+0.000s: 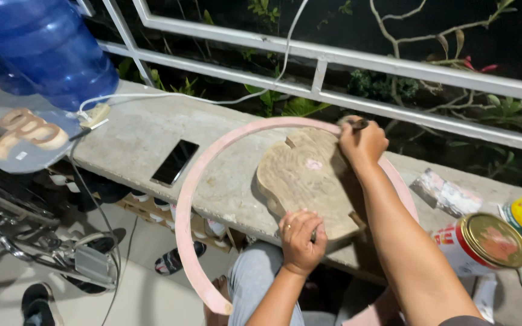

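Carved wooden piece (309, 181) lies flat on the concrete worktop (140, 136), inside the pink ring (183, 211). Left hand (300, 238) presses its near edge, grip curled over the rim. Right hand (362, 142) works the far edge, grip pinched on a small dark tool (357, 125). Step judged: finishing the edge. Continuing calls for firm bracing. Tin can (484, 244) stands to the right.
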